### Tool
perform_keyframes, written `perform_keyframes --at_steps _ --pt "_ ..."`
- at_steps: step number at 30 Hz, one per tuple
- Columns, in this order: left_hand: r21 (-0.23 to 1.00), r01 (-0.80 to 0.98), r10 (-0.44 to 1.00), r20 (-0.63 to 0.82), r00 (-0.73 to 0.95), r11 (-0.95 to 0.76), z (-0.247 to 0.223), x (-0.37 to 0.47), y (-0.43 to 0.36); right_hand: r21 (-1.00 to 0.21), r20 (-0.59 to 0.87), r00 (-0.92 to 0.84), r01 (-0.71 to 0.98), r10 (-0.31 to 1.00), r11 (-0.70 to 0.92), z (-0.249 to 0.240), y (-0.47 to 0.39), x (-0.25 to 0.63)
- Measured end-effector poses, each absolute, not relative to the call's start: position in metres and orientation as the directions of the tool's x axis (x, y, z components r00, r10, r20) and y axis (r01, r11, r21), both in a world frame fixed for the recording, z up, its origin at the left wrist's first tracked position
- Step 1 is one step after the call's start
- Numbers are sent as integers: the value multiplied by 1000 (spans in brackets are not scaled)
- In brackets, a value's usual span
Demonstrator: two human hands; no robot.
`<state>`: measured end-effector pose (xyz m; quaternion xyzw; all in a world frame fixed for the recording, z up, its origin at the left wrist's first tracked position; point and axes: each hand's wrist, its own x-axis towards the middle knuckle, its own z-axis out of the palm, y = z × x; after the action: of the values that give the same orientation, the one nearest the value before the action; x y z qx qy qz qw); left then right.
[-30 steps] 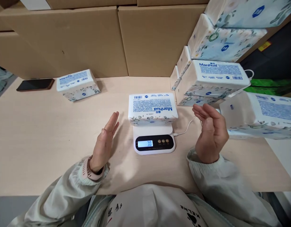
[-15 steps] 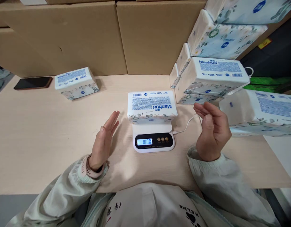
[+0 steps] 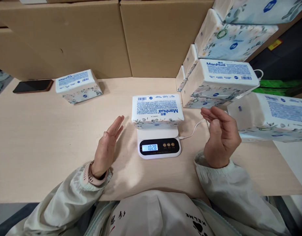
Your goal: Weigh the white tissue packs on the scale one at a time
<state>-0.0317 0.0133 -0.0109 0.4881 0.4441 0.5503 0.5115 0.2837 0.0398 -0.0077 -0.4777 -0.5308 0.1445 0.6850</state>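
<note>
A white tissue pack [image 3: 157, 109] with blue print lies on the white digital scale [image 3: 158, 133], its lettering upside down to me. The lit display [image 3: 150, 147] reads 102.8. My left hand [image 3: 108, 146] is held to the left of the scale, fingers extended, touching neither pack nor scale. To the right of the scale, my right hand [image 3: 220, 137] is raised with the palm turned inward and holds nothing. A white cable [image 3: 192, 132] runs from the scale's right side toward my right hand.
Another tissue pack [image 3: 79, 86] sits at the back left beside a dark phone [image 3: 33, 86]. Stacked packs [image 3: 228, 73] stand at the back right, with a larger pack [image 3: 271, 116] at the right edge. Cardboard boxes [image 3: 165, 39] line the back of the table [image 3: 55, 157].
The scale's reading has gone from 100.0 to 102.8. Both hands are in nearly the same places.
</note>
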Motion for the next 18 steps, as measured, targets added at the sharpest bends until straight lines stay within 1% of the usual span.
perform_keyframes --at_steps 8,18 --pt "989 -124 997 80 -10 -81 -11 -31 13 -819 572 409 315 711 479 -8 38 283" --pt "990 -117 996 83 -14 -84 -11 -32 13 -804 594 404 335 696 492 -8 40 284"
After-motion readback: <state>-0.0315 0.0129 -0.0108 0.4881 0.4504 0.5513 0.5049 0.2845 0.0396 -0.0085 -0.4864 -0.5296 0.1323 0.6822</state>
